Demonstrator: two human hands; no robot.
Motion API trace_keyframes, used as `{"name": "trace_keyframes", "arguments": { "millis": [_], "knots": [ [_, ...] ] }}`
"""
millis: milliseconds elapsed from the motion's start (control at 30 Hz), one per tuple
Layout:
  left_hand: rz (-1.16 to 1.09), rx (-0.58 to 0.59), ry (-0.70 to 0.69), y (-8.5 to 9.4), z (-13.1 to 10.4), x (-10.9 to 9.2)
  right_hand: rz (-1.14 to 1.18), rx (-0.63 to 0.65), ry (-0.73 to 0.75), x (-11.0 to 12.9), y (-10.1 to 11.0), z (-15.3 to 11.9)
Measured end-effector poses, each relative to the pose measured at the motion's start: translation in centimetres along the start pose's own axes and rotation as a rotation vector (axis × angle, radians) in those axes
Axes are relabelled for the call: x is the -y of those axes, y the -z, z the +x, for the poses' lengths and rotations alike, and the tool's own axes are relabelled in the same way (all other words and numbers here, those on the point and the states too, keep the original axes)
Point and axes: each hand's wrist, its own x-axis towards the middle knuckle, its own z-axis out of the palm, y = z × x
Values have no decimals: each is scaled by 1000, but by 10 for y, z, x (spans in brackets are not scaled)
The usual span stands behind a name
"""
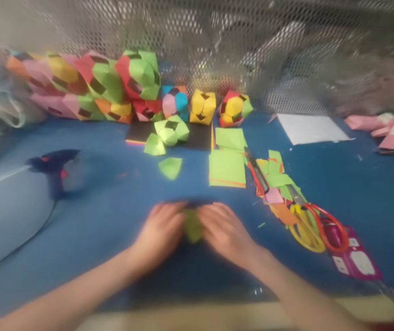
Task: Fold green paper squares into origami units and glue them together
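Note:
Near the front of the blue table, my left hand [160, 232] and my right hand [226, 232] hold a small green piece of paper [193, 226] between them, one at each side. Their fingers are curled over its edges, and motion blur hides the fingertips. Beyond the hands lie a loose folded green paper piece [170, 168], another folded piece [154, 144] and a partly built green paper ball [171, 130]. A stack of green paper squares [227, 168] sits to their right.
Finished multicoloured paper balls [142, 76] line the back beside a metal mesh [217, 46]. A dark blue glue gun [54, 168] with a cord lies left. Right are paper scraps [279, 179], yellow-handled scissors [305, 230], red-handled scissors [333, 230], a purple packet [358, 257] and a white sheet [310, 128].

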Motion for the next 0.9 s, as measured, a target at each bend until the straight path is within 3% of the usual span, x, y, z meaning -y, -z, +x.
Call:
{"name": "trace_keyframes", "arguments": {
  "millis": [200,333,567,733,900],
  "knots": [
    [-151,-29,192,0,9,2,148,16,-173,-2,1,1],
    [-333,-116,296,1,18,5,236,-27,-352,-1,1,4],
    [-613,-233,521,0,17,20,599,-141,-715,-19,4,40],
    [-666,-173,643,8,15,24,729,-250,-795,-22,-5,50],
    [-817,-156,754,12,11,30,899,-167,-831,-23,0,42]
  ]
}}
